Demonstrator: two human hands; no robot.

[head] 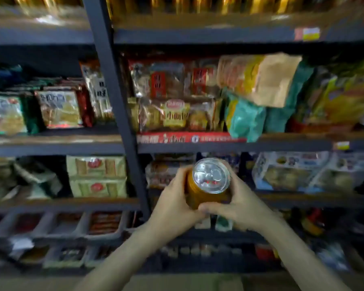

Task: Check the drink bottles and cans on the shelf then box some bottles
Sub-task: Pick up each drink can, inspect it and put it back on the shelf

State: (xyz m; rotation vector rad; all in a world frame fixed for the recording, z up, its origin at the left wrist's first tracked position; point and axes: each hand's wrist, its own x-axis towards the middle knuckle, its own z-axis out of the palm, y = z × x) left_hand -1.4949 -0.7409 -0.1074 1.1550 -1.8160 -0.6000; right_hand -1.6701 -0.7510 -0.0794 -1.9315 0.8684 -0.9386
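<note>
- While both forearms extend from the bottom edge of view, the left hand (174, 198) and right hand (237, 204) grip one can (210, 177) between them. It is held in the air in front of the shelving, touching no board.
- Left hand: fingers close together, curled round the can's left side, thumb on the near wall.
- Right hand: fingers wrap the right side, mostly hidden behind the can. The thumb lies across the lower near wall, close to the left thumb.
- Can: orange body, silver lid with pull tab, lid tilted toward the camera. Body print too blurred to read.
- Low behind the wrists: grey trays (105, 222) holding dark red and brown packets.
- Level with the can, left of the dark upright post (111, 80): green biscuit packs (97, 177), stacked two high.
- Same level, right of the can: clear-lidded boxes (290, 171) with pale blue edges.
- One shelf up: red strip (189, 138) along the board edge, with clear-wrapped snack packs (172, 114) above it. Teal bags (246, 118) stand just beside these on the right.
- Top shelf: golden items (261, 5), badly blurred, so I cannot tell bottles from cans. A price tag (307, 34) sits on the rail below them.
</note>
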